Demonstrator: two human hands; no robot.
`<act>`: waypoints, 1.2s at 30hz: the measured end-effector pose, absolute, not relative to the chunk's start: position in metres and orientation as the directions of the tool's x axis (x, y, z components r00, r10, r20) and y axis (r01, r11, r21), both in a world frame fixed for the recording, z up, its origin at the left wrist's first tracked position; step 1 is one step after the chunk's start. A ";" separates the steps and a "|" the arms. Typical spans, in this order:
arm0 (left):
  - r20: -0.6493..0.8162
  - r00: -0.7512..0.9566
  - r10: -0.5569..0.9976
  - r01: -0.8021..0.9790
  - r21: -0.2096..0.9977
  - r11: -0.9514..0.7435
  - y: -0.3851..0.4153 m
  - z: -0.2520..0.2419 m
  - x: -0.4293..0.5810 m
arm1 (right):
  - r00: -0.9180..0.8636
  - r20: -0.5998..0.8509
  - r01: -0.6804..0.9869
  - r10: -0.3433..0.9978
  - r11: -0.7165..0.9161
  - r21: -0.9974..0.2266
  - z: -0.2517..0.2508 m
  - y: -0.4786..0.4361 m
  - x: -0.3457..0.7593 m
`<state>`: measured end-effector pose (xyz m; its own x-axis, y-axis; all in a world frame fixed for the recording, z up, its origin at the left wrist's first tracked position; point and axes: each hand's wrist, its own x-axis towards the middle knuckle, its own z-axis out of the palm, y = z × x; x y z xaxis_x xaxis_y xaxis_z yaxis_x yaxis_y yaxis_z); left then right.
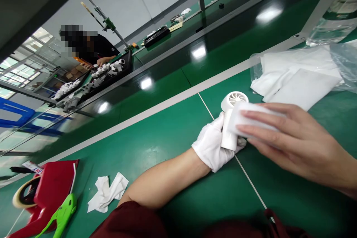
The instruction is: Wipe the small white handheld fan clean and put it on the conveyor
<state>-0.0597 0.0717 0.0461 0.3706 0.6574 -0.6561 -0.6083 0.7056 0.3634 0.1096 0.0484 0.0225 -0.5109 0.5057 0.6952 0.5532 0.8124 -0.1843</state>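
Observation:
A small white handheld fan (230, 139) with a round vented head is held above the green table. My left hand (210, 143), in a white glove, is wrapped round its handle. My bare right hand (292, 137) grips a folded white wipe (253, 119), pressed against or just in front of the fan's handle. The wipe hides part of the handle and the lower edge of the head. Slight blur smears the right fingers and the wipe.
At left stand a red tape dispenser (55, 182) and a green air blow gun (64, 214), near a crumpled wipe (107, 193). Stacked white wipes (301, 78) in a plastic bag lie at right. Beyond the rail, a person (89, 44) works by trays of white parts (106, 72).

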 end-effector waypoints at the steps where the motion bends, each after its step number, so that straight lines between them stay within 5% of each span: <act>1: -0.648 0.410 0.642 -0.610 0.329 0.721 0.071 0.046 -0.060 | -0.486 0.701 0.583 0.522 0.791 -0.185 0.022 0.049 0.110; 6: -0.523 0.553 0.649 -0.591 0.303 0.748 0.066 0.050 -0.062 | -0.556 0.692 0.493 0.461 0.853 -0.172 0.022 0.044 0.107; 11: -0.642 0.409 0.648 -0.607 0.338 0.719 0.070 0.052 -0.062 | -0.625 0.634 0.458 0.456 0.871 -0.175 0.024 0.043 0.109; 20: -0.558 0.503 0.661 -0.582 0.346 0.735 0.068 0.052 -0.059 | -0.598 0.671 0.456 0.438 0.875 -0.164 0.027 0.045 0.110; 36: -0.595 0.303 0.745 -0.698 0.394 0.598 0.073 0.056 -0.061 | -0.599 0.656 0.537 0.459 0.838 -0.095 0.026 0.043 0.120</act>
